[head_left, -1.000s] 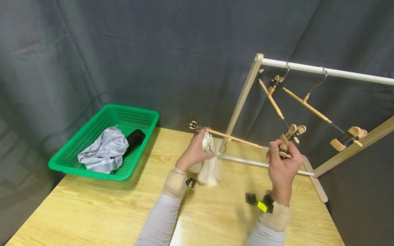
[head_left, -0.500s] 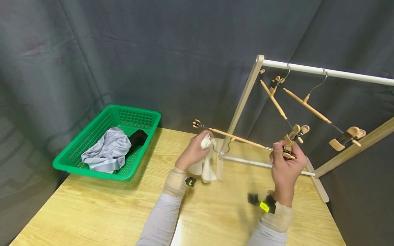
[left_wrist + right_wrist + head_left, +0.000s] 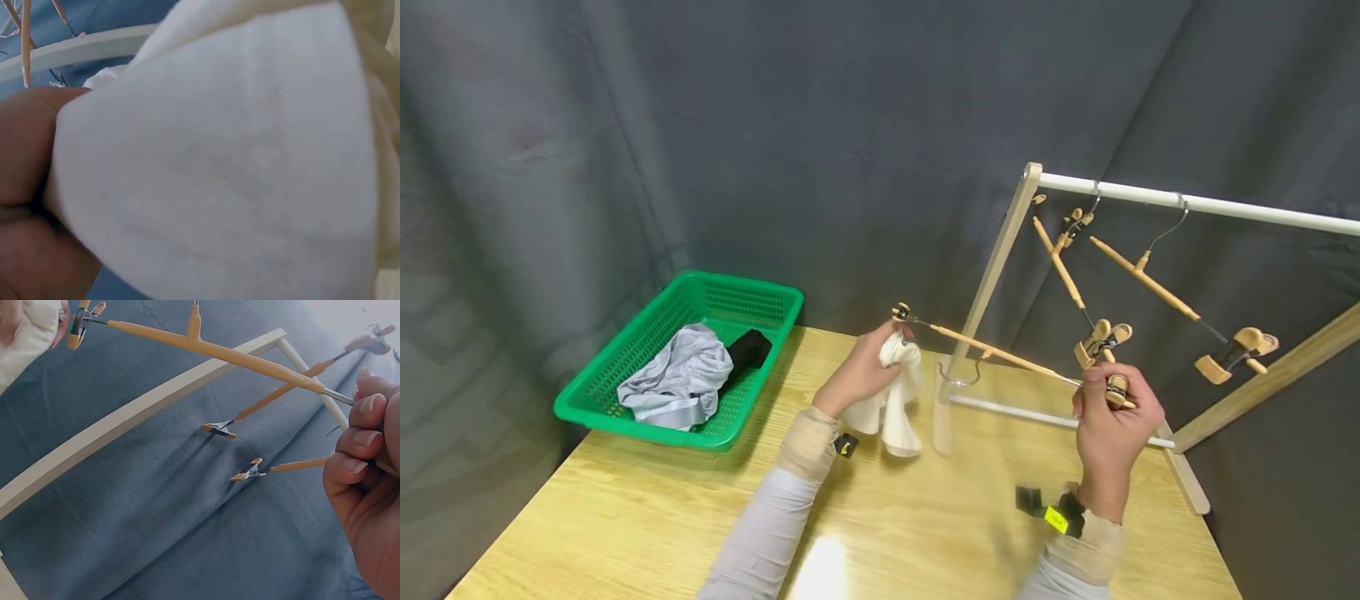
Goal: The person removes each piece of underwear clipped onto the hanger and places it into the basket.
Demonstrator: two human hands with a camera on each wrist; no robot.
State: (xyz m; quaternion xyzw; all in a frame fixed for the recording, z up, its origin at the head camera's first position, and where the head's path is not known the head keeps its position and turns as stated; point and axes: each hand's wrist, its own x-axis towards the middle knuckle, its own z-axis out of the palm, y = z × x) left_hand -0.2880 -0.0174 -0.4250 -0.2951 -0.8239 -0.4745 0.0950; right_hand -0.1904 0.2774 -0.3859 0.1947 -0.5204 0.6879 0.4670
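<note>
My left hand (image 3: 861, 371) grips a bunched white cloth (image 3: 901, 408), whose loose ends hang down above the table. In the left wrist view the cloth (image 3: 219, 156) fills most of the picture. My right hand (image 3: 1116, 425) holds a clip hanger (image 3: 1000, 352) by its right end, with the fingers curled round the clip there. The hanger slants down to the right, and its metal hook (image 3: 961, 382) points downward. Its left clip (image 3: 901, 312) is right at the left hand's fingertips, above the cloth; the right wrist view also shows this clip (image 3: 78, 328) beside the cloth.
A wooden rack (image 3: 1000, 258) with a white rail (image 3: 1217, 208) stands on the right, two clip hangers hanging from it close behind the right hand. At the left a green basket (image 3: 580, 400) holds a light grey garment (image 3: 677, 375) and a black one (image 3: 748, 350).
The hanger has shifted right with my right hand. My left hand, with the cloth, has gone from under the hanger's bar to its left clip. The head view has tilted slightly.
</note>
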